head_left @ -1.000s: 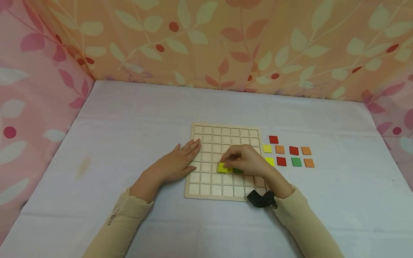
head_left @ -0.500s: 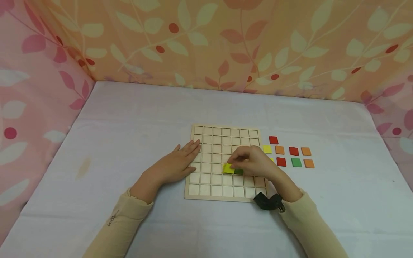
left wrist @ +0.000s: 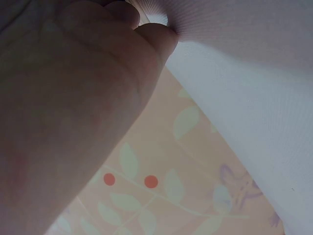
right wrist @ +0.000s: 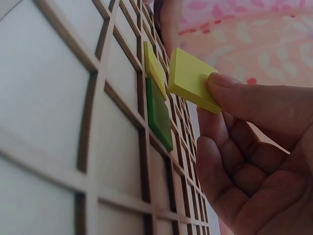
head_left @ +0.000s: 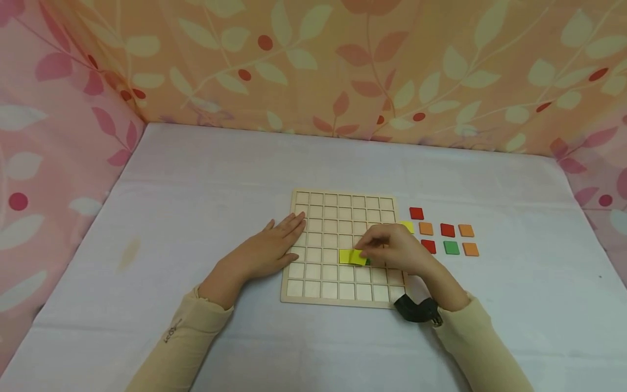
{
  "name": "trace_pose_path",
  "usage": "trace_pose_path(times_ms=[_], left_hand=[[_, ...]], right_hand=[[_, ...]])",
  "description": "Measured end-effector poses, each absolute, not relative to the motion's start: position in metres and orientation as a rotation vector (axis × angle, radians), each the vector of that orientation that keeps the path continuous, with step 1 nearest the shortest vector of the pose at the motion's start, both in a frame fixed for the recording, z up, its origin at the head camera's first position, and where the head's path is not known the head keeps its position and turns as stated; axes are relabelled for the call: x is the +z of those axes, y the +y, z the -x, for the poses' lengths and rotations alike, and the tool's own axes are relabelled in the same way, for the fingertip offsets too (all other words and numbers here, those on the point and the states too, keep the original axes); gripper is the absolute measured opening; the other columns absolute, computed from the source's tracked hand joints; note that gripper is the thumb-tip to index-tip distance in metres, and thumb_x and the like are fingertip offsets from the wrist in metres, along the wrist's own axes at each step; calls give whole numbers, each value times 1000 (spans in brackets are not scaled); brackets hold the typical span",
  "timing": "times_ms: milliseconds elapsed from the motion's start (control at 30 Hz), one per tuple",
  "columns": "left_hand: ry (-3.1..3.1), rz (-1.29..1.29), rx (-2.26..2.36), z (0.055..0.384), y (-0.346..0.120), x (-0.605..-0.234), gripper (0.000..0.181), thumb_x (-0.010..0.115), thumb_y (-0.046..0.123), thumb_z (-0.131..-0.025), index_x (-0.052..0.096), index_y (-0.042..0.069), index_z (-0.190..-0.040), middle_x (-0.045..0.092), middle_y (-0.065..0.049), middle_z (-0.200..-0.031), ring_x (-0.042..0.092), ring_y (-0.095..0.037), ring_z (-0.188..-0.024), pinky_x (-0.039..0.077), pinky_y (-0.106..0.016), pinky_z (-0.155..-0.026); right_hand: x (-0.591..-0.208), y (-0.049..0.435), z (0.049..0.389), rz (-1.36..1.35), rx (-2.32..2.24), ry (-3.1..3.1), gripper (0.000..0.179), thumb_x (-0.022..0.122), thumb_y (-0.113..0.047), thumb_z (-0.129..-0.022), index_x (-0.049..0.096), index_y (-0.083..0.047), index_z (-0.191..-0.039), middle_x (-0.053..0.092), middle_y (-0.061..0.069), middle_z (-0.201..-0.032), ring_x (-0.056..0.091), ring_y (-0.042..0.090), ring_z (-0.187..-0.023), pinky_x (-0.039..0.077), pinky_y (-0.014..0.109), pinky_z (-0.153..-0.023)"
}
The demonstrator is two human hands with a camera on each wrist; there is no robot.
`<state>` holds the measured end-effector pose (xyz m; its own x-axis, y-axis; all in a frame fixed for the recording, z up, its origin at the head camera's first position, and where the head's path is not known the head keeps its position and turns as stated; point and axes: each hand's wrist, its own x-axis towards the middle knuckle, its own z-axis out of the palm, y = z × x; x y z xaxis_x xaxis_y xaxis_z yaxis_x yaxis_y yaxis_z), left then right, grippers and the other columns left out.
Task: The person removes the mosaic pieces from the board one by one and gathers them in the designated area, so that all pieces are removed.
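Observation:
My right hand (head_left: pixel 399 247) pinches a yellow square tile (right wrist: pixel 193 81) between thumb and fingers, held tilted just off the wooden grid board (head_left: pixel 313 299). Under and beside it, another yellow tile (head_left: pixel 345 256) lies on the board. Right of that one is a green tile (right wrist: pixel 158 115), mostly covered by the hand and the held tile in the head view. My left hand (head_left: pixel 264 247) lies with straight fingers on the board's left edge; the left wrist view catches mainly its dark underside (left wrist: pixel 88 98).
Right of the board lie loose square tiles: several red (head_left: pixel 416 213) and orange (head_left: pixel 466 231) ones, a green tile (head_left: pixel 452 247) and a partly hidden yellow tile (head_left: pixel 407 227). White cloth (head_left: pixel 206 179) covers the table. Patterned curtains (head_left: pixel 313 71) stand behind and at both sides.
My right hand has moved to the right along the board with the pinched yellow tile, showing the yellow tile on the board at its left. The left hand has stayed still.

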<state>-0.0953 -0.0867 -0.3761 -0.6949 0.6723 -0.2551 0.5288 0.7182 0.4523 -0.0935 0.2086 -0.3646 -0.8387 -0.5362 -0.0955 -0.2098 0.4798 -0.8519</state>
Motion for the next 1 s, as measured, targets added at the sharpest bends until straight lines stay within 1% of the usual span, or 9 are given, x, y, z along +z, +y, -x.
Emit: trace_pose_path(times_ms=[267,633,833,1000], left_hand=[[2511,-930,486,96,-86,-378,69,53,24,-97,14,1,-150,3,-9,-158,2,-24,-144,9,-52,-113],[2515,-932,495,98,-85,-377,69,52,24,-97,14,2,-150,4,-8,-158,2,-24,-144,10,-51,-113],[2521,-932,494,99,-86,-379,69,52,25,-98,14,2,-150,3,-8,-158,2,-23,-144,9,-51,-113],[2519,-930,491,100,-87,-381,69,51,26,-98,13,2,-150,2,-8,-158,1,-23,-144,9,-51,-113]], right_hand=[[-369,218,89,596,-1330,2396,11,73,-2,-80,74,-8,-89,68,0,-88,62,14,-77,52,24,-70],[-369,225,90,560,-1308,2429,11,73,-1,-80,74,-9,-88,69,0,-89,59,15,-77,50,23,-66],[-368,229,93,585,-1269,2434,11,74,-5,-81,74,-11,-89,69,-2,-90,58,15,-78,49,23,-66],[-367,235,95,624,-1265,2381,11,73,-5,-81,74,-11,-90,69,-2,-90,60,15,-79,50,24,-68]])
